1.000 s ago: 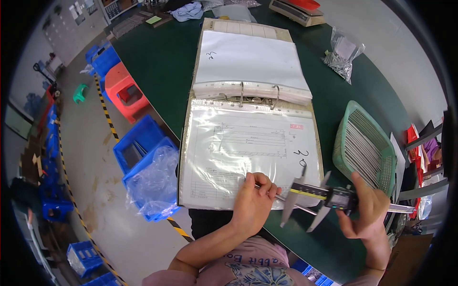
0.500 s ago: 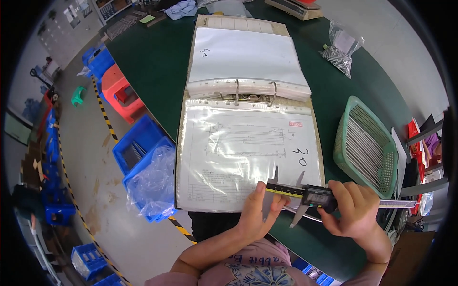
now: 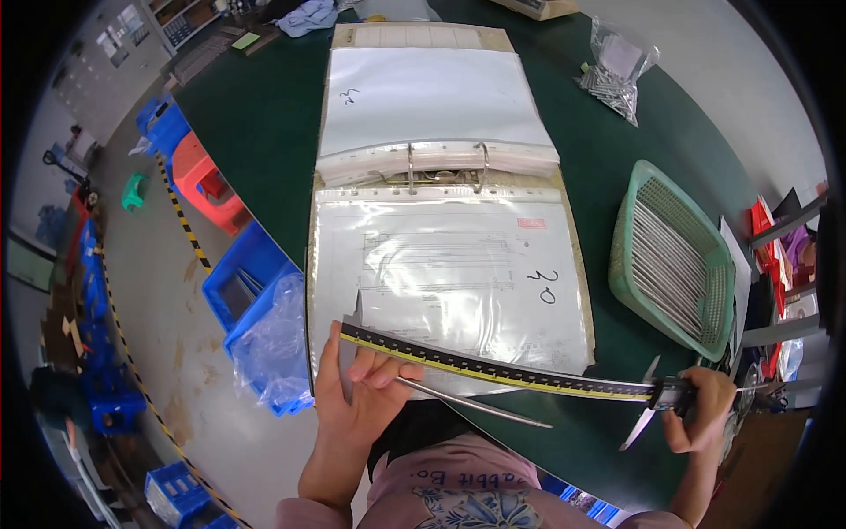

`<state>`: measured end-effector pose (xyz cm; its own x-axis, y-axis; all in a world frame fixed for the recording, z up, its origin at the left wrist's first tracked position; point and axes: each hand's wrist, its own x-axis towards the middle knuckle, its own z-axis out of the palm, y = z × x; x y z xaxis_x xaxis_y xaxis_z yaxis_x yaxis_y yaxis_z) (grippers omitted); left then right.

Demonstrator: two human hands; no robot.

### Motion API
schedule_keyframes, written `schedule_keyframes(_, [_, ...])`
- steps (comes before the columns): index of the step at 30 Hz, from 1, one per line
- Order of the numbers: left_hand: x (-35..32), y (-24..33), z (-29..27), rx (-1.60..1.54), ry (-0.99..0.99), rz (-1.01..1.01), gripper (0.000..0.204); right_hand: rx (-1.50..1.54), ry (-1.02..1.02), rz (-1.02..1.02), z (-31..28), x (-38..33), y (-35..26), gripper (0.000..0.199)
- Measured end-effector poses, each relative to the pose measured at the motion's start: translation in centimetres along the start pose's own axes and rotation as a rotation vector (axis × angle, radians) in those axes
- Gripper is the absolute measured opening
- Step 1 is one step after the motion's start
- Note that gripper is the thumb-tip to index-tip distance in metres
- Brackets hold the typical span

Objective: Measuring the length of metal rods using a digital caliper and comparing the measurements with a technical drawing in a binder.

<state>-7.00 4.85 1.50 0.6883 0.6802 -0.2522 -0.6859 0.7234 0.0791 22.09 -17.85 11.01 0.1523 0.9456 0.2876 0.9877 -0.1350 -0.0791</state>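
Observation:
A long digital caliper (image 3: pixel 502 372) spans between my hands, its jaws drawn far apart above the lower edge of a ring binder. My left hand (image 3: pixel 366 397) grips the caliper's fixed-jaw end. Its curled fingers also hold a thin metal rod (image 3: pixel 476 407), which slants down to the right below the caliper's beam, its far end free. My right hand (image 3: pixel 705 410) is closed on the sliding head with the display (image 3: pixel 671 396). Under the caliper lies the open binder (image 3: pixel 577 291), a drawing sheet (image 3: pixel 432 309) in a clear sleeve on its lower side.
Right of the binder, a green plastic basket (image 3: pixel 623 273) holds several similar rods. A clear bag of small metal parts (image 3: pixel 612 79) lies farther back on the dark green table (image 3: pixel 256 132). At the table's left side are blue bins (image 3: pixel 231 322) with plastic film and a red stool (image 3: pixel 198 176).
The caliper has been pulled wide open: my right hand moved right with the sliding head, my left hand moved left with the fixed jaw. More of the rod now shows.

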Motion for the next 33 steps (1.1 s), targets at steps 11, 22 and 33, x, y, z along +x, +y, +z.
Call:
schedule_keyframes(11, [1.2, 1.4, -1.4, 0.051, -0.028, 0.167, 0.031, 0.889, -0.265, 0.655, 4.0, -0.1, -2.1, 0.04])
schedule_keyframes(22, [-0.1, 1.7, -0.3, 0.858, 0.291, 0.526, 0.036, 0.738, -0.349, 0.473, 5.6, 2.2, -3.3, 0.044])
schedule_keyframes(33, [-0.3, 1.3, -0.9, 0.69, 0.346, 0.456, 0.036, 0.604, -0.529, 0.442, 5.4, 1.6, -2.5, 0.041])
